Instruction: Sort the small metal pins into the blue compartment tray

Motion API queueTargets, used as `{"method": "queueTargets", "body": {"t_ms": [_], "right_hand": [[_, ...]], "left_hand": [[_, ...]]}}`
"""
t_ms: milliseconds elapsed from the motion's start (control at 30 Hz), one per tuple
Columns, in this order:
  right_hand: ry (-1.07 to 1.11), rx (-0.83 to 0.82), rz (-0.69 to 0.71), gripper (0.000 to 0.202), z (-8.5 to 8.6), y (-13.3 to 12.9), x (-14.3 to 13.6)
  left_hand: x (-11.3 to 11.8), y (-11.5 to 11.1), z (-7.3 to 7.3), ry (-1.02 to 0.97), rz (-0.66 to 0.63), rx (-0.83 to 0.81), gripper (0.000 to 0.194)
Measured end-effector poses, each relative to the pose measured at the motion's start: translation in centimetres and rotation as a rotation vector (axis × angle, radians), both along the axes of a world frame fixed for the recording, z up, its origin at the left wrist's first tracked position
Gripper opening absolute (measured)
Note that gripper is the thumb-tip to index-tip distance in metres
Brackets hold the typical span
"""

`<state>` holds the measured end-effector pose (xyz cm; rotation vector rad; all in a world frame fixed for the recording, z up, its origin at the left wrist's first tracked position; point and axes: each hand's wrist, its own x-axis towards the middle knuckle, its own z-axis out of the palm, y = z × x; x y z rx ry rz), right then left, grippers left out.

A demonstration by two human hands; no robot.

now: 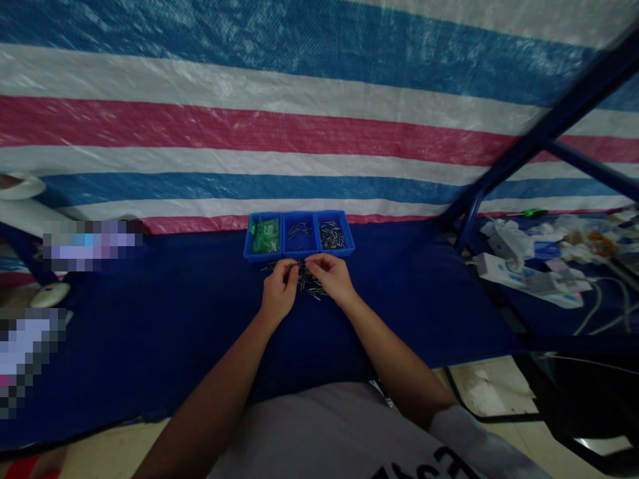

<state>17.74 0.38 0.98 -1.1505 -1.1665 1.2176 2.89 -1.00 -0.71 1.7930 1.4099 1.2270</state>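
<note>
My left hand point(280, 291) has its fingers curled with thumb pressed to them, at the left side of a loose pile of thin metal pins or screws point(313, 289). Across from it, my right hand point(333, 278) pinches thumb and fingers together over the pile's right side. Whatever sits in either pinch is too small to make out. Just beyond the hands stand three joined blue bins. Green packets point(265, 235) fill the left bin point(247, 237); several thin metal pieces lie in the middle bin point(294, 246); many short metal pieces point(331, 235) cover the floor of the right bin point(351, 241).
Dark blue cloth point(414, 293) covers the work surface. Behind it hangs a striped plastic sheet point(279, 133). A blue metal frame point(504, 159) slants up at right, beside a white power strip point(529, 281) with cables. Blurred-out items lie at left.
</note>
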Motion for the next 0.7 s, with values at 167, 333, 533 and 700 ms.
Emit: {"method": "queueTargets", "body": {"t_ms": [167,333,533,700], "right_hand": [[0.009,-0.028,-0.003,0.022,-0.14,0.01,-0.04],[0.013,-0.028,-0.003,0.024,-0.07,-0.03,-0.05],[0.001,-0.019,0.044,0.024,0.13,-0.1,-0.07],[-0.012,-0.002,0.026,0.023,0.21,-0.15,-0.07]], "left_hand": [[0.08,-0.08,-0.01,-0.055,0.027,0.016,0.019],[-0.04,0.07,-0.1,-0.058,0.025,0.006,0.016],[-0.19,0.06,0.45,-0.024,0.016,-0.023,0.025],[-0.12,0.12,0.43,-0.115,0.025,-0.062,0.022]]}}
